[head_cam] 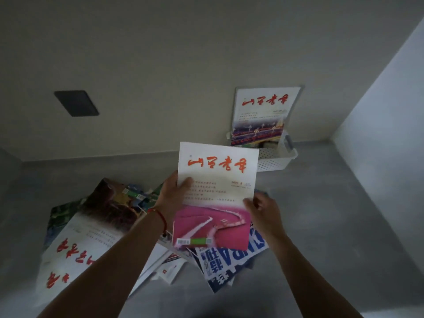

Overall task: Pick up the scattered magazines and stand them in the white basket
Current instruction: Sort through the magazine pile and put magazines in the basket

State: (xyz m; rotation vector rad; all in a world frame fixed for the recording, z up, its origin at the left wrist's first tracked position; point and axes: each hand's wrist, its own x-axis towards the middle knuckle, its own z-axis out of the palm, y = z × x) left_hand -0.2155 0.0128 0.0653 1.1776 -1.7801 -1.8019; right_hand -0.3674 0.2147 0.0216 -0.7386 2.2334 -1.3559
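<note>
Glossy paper magazine [218, 180]; perforated white plastic basket [275, 160]; smooth matt grey floor [321, 226].

— Where does the basket [276, 160] sit?
— On the bench [321, 214], far back and to the right, against the rear wall [160, 65], near the corner with the side wall [390, 111].
— Anything in it?
— One magazine [263, 113] stands upright inside, leaning back on the rear wall.
— And the rest?
— A loose pile [91, 226] lies on the bench, nearer and to the left of the basket, well apart from it, copies overlapping each other.
— The lifted copy [215, 193]?
— Held above the pile's right part, in front of the basket, with the left hand [174, 193] on its left edge and the right hand [261, 212] on its right edge.
— On the wall?
— A plate [76, 103], far left of the basket.
</note>
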